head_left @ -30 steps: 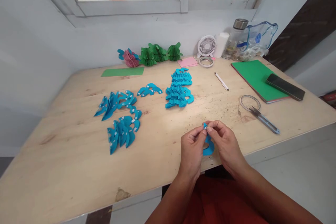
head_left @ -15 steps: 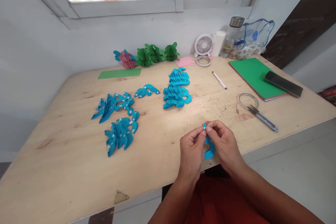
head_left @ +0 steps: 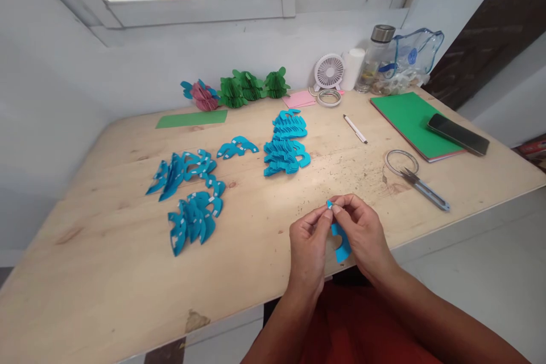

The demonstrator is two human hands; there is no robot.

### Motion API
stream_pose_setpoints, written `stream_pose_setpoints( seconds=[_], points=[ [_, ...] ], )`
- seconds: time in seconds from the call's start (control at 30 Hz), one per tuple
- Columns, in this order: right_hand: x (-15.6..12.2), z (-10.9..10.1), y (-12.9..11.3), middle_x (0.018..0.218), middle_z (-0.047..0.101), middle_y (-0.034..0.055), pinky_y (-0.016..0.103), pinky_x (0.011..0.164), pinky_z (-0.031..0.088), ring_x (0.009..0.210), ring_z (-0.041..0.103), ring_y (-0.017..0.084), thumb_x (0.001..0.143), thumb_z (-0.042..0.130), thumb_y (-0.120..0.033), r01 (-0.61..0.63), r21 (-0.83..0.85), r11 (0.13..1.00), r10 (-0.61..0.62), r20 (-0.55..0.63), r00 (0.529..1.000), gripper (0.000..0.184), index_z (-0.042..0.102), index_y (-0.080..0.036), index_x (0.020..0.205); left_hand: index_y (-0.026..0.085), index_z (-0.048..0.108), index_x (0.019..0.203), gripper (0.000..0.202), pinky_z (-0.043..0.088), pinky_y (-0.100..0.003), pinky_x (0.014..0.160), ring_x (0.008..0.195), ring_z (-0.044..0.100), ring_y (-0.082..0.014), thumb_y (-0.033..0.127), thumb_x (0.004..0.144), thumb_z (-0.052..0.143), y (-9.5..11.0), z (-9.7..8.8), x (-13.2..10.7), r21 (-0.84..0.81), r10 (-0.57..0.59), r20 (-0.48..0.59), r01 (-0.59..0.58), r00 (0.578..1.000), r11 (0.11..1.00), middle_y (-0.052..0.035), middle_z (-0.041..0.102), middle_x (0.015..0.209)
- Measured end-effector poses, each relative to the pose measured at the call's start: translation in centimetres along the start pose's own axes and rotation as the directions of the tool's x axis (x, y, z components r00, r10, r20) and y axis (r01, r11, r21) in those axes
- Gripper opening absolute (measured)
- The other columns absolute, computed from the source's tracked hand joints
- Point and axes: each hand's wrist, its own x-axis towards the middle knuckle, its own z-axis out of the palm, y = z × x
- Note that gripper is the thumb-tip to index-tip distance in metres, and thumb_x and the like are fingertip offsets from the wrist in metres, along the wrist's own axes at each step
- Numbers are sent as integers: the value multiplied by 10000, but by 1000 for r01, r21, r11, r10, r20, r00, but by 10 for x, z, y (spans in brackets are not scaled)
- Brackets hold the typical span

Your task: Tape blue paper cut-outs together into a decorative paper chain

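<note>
Near the table's front edge, my left hand (head_left: pixel 309 242) and my right hand (head_left: pixel 362 230) meet, thumbs and fingertips pinching the top of a curved blue paper cutout (head_left: pixel 342 247). Its tip shows a small white patch between the thumbs; the lower part hangs below, and my fingers hide the middle. Farther forward stands a stack of blue paper cutouts (head_left: pixel 285 156). To the left, blue cutouts with white patches (head_left: pixel 198 216) lie in overlapping groups, and a smaller patched group (head_left: pixel 238 148) sits between them and the stack.
Thread snips (head_left: pixel 426 190) rest against a tape ring (head_left: pixel 401 162) on the right. Behind are a pen (head_left: pixel 355 128), a green sheet (head_left: pixel 416 122) with a phone (head_left: pixel 458 133), a small fan (head_left: pixel 329 71) and a bottle (head_left: pixel 375 60). Green paper ornaments (head_left: pixel 249 86) line the wall.
Both hands keep their pinch on the blue paper cutout. Its lower part has tilted slightly, and the whole view has shifted a little.
</note>
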Motion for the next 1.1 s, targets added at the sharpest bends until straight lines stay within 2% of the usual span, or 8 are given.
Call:
stream_pose_setpoints(
  seconds=[0.2, 0.53, 0.7, 0.87, 0.97, 1.1],
  points=[
    [-1, 0, 0, 750, 623, -2, 264, 673, 447, 730, 565, 146, 756, 651, -331, -1, -37, 999, 1, 15, 1000, 145, 588, -201, 743, 170, 776, 915, 214, 505, -330, 830, 898, 678, -228, 251, 787, 625, 0, -2, -2, 32, 1, -2, -1, 1000, 999, -60, 762, 861],
    [1, -5, 6, 755, 624, 8, 290, 704, 448, 749, 569, 161, 763, 642, -299, 54, -119, 991, -49, 42, 998, 114, 589, -200, 743, 183, 773, 919, 220, 504, -262, 740, 796, 660, -180, 244, 820, 587, -5, -7, -3, 187, 115, -1, -113, 993, 976, -25, 740, 782],
    [0, -6, 1, 746, 600, -5, 275, 680, 445, 726, 556, 150, 758, 655, -309, 58, -121, 991, -50, 62, 997, 128, 590, -202, 779, 176, 777, 867, 204, 477, -225, 626, 671, 604, -144, 263, 807, 602, -4, -9, -5, 214, 99, -32, -90, 995, 973, -6, 695, 678],
    [1, -10, -5, 764, 618, -1, 267, 705, 446, 752, 555, 147, 825, 583, -357, 58, -86, 995, -46, 133, 990, 154, 621, -210, 796, 172, 774, 868, 202, 454, -213, 601, 657, 581, -133, 269, 795, 613, -3, -9, -3, 195, 60, -24, -54, 998, 979, -8, 696, 699],
    [3, -15, -1, 779, 628, 5, 280, 719, 445, 767, 562, 158, 804, 615, -347, 53, -98, 994, -34, 188, 982, 141, 642, -209, 813, 168, 772, 869, 205, 450, -220, 604, 658, 582, -139, 275, 792, 615, -3, -9, -2, 200, 47, 8, -48, 999, 979, -6, 685, 675],
    [6, -19, 5, 783, 633, 21, 295, 696, 447, 747, 560, 170, 779, 641, -357, 81, -129, 988, -61, 147, 987, 162, 651, -197, 798, 155, 767, 826, 190, 444, -224, 596, 646, 580, -140, 266, 767, 625, -2, -7, -3, 212, -10, 49, -1, 999, 977, -12, 682, 658]
  ],
)
